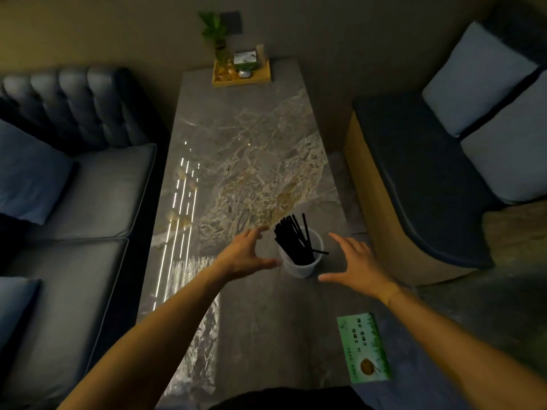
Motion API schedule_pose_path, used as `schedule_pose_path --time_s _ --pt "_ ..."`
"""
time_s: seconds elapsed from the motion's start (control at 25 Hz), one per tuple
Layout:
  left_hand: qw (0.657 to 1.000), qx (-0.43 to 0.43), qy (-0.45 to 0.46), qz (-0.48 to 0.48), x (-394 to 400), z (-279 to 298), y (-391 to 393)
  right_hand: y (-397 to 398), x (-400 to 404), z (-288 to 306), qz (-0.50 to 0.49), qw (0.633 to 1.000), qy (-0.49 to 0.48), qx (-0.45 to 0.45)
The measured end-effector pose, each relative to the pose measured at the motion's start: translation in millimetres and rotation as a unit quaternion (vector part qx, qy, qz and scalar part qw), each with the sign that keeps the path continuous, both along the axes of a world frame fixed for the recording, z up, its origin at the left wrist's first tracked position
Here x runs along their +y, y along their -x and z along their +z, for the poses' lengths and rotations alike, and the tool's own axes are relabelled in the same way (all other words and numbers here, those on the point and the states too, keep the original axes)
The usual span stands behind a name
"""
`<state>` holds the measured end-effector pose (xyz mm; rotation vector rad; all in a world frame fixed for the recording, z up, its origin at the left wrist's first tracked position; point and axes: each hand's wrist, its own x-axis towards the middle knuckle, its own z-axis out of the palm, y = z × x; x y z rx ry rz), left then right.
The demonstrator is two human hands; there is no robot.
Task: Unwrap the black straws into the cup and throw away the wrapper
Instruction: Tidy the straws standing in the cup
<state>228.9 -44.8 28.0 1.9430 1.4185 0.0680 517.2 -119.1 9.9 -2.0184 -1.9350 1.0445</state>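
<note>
A translucent white cup [299,266] stands on the grey marble table [251,149], right of centre. A bundle of black straws [293,241] leans in it, tips pointing up and to the left; one straw lies across the rim toward the right. My left hand [247,254] hovers just left of the cup, fingers spread, thumb close to its wall. My right hand [355,263] is held open a little to the right of the cup, not touching it. A clear crinkled plastic wrapper [196,335] lies flat on the table under my left forearm.
A green tissue pack [365,347] lies near the table's front right corner. A wooden tray [241,74] with a plant and small items sits at the far end. A dark sofa [74,202] runs along the left, a cushioned bench [429,179] on the right.
</note>
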Motion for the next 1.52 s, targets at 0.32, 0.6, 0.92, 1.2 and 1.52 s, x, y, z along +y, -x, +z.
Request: schedule_pose_path --time_s 0.32,0.6,0.92,1.2,1.52 --pt "0.996 -0.060 0.068 0.013 27.6 10.9 -41.7 33.6 64.3 4.7 0.034 0.995 0.023 0.087" --pt "0.979 -0.162 0.103 0.071 26.9 13.7 -47.8 47.0 83.4 7.8 0.039 0.989 -0.018 0.139" --pt "0.957 -0.226 0.138 0.115 16.1 14.7 -47.5 77.7 76.0 1.5 0.014 0.989 -0.124 0.083" --pt "0.931 -0.280 0.193 0.131 13.4 13.1 -36.9 88.5 73.4 0.4 -0.038 0.984 -0.155 0.076" --pt "0.963 -0.244 0.085 0.070 7.6 22.1 -64.0 78.5 71.4 -1.2 0.002 0.983 -0.171 0.060"
